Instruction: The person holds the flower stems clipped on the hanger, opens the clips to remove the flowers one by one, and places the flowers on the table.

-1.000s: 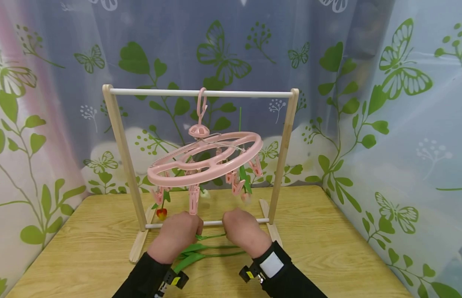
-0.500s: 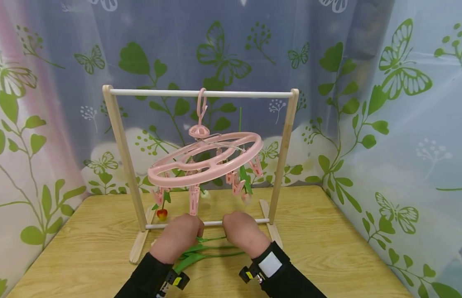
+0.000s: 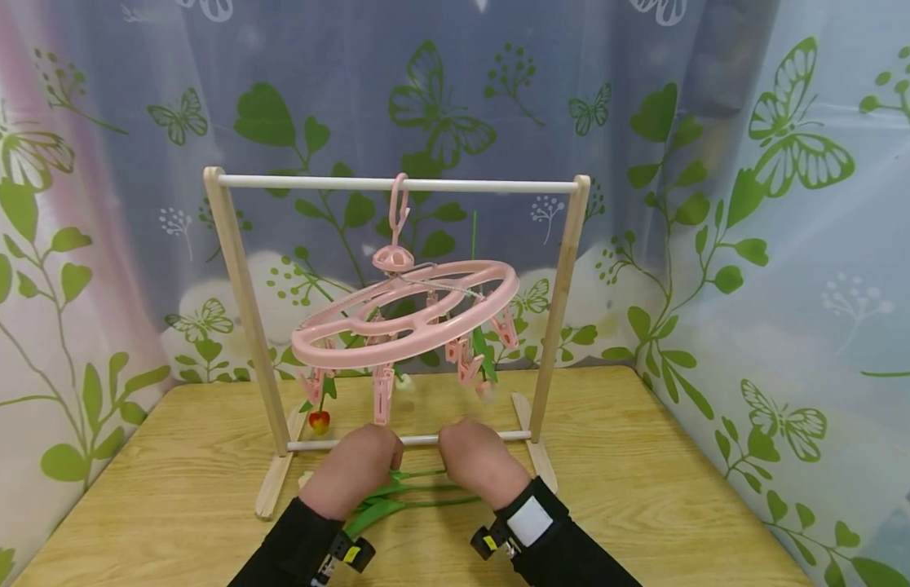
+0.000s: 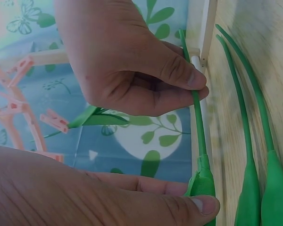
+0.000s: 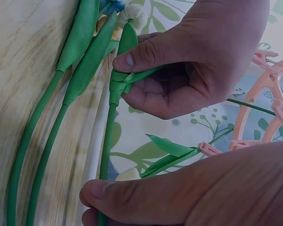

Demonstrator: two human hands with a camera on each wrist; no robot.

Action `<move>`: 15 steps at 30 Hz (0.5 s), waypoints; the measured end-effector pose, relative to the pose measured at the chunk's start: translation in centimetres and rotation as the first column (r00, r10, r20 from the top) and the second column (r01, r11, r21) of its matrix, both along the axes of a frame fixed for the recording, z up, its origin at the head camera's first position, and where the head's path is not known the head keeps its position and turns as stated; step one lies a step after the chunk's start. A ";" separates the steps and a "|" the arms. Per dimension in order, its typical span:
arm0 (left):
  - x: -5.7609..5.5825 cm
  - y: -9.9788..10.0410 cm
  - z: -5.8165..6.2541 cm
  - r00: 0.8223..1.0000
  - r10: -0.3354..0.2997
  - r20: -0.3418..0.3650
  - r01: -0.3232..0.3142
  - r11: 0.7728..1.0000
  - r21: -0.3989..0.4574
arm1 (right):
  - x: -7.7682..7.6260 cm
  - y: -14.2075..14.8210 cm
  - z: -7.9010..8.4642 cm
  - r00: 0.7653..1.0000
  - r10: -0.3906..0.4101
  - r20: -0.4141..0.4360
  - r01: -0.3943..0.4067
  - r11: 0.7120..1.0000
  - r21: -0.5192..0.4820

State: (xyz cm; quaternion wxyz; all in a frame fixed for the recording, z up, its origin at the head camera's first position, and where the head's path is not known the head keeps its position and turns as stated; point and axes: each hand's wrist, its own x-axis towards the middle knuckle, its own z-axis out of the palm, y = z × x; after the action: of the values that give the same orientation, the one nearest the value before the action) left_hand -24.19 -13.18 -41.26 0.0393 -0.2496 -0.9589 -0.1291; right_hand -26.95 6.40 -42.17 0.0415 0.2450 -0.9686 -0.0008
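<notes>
Low in front of the drying hanger, my left hand [image 3: 358, 466] and right hand [image 3: 484, 461] hold one artificial tulip between them. In the left wrist view, my left thumb and fingers pinch its green leaf base [image 4: 201, 184]. My right hand pinches the thin stem [image 4: 199, 122] farther along, as the right wrist view also shows. The held flower's bloom cannot be made out for certain. Beneath the hands, more tulips with green leaves [image 3: 374, 514] lie on the table, their stems pointing right. A white bloom [image 5: 133, 16] and a blue bloom [image 5: 114, 5] show beyond my left hand.
A round pink clip hanger [image 3: 367, 355] hangs tilted from the white top bar [image 3: 484, 186] of a wooden stand [image 3: 238, 285]. Its clips hold several tulips upside down, including a red-yellow one [image 3: 319, 421] and a pale pink one [image 3: 486, 390]. A patterned curtain [image 3: 499, 81] surrounds the table [image 3: 646, 489].
My left hand has shifted slightly down and to the right in the head view. The right hand has barely moved, and both keep hold of the tulip.
</notes>
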 end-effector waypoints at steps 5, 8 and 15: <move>0.1 -0.1 -0.2 1.000 -0.008 -0.013 0.008 1.000 0.024 | 0.1 0.0 -0.1 1.000 0.008 0.006 -0.008 1.000 -0.007; 0.0 -0.1 -0.3 1.000 -0.005 0.008 0.004 0.999 0.048 | 0.0 0.0 -0.3 1.000 0.007 0.017 -0.007 1.000 -0.008; -0.3 0.0 -0.9 0.998 -0.011 0.060 0.008 0.999 0.046 | -0.3 0.1 -0.9 0.999 0.013 0.038 -0.012 1.000 -0.028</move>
State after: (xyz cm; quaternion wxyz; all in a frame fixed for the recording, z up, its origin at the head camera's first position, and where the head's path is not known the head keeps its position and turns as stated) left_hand -24.47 -13.20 -42.14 0.0153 -0.2492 -0.9552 -0.1588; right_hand -27.22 6.48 -43.04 0.0265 0.2505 -0.9676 0.0175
